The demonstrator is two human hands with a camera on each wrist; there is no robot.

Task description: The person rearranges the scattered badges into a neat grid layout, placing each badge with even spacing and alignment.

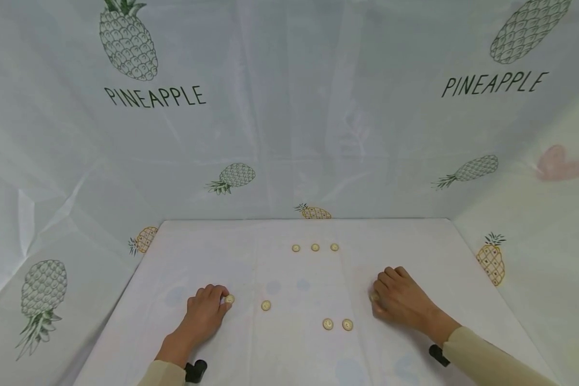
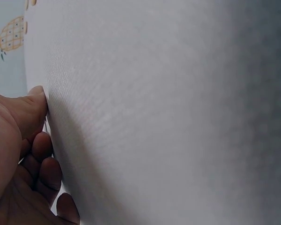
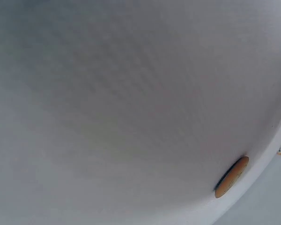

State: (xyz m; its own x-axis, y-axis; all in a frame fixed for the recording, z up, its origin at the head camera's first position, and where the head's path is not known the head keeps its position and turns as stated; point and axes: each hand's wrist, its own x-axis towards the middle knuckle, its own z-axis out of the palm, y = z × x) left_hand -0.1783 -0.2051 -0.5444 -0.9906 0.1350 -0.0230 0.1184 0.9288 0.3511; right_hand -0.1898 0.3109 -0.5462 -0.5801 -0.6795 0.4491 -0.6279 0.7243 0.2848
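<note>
My left hand (image 1: 205, 311) lies on the white tabletop at left and pinches a small round wooden disc (image 1: 229, 299) by its edge. In the left wrist view the thumb (image 2: 33, 105) and curled fingertips touch the cloth, and the held disc is hidden. At right, my right hand (image 1: 400, 297) has its fingers curled, holding another round disc (image 1: 373, 296), mostly covered by the hand. A single disc (image 1: 266, 305) lies just right of the left hand. Two discs, one of them (image 1: 347, 325) nearer the right hand, lie side by side between the hands.
Three more discs stand in a row near the far edge, the middle disc (image 1: 315, 247) among them. The white cloth-covered table (image 1: 391, 236) is enclosed by a pineapple-printed curtain (image 1: 294, 118) behind and at both sides.
</note>
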